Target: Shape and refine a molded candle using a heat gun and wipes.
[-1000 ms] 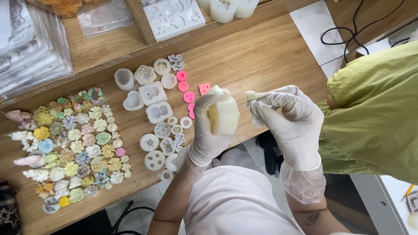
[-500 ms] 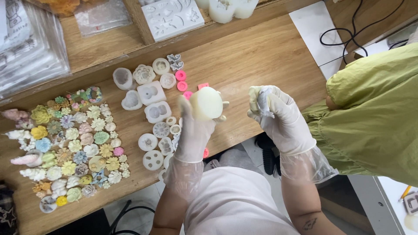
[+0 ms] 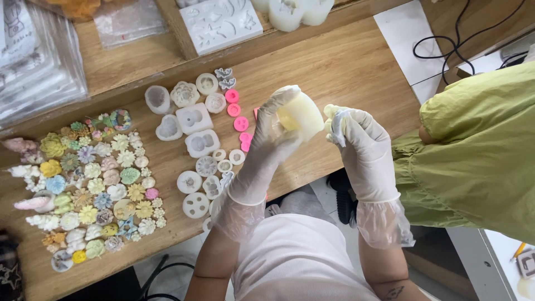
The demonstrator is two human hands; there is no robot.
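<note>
Thin, translucent plastic gloves on both hands (image 3: 267, 139). Pale cream mould (image 3: 298, 114), smooth, rubbery, faintly glossy. Wooden bench (image 3: 345, 67), matt, grained. Silicone moulds (image 3: 192, 120), milky white. Green cloth garment (image 3: 479, 150), matt, crinkled.

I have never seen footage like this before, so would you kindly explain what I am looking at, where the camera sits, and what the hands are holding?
The view comes from a camera worn on a person's head, looking down at their own gloved hands. The left hand grips a pale cream mould. The right hand pinches a small whitish piece beside it; what that is I cannot tell. Below is a wooden table. On it lie translucent and pink small moulds and, further left, rows of little coloured cast flowers. The green sleeve at the right belongs to another person.
</note>
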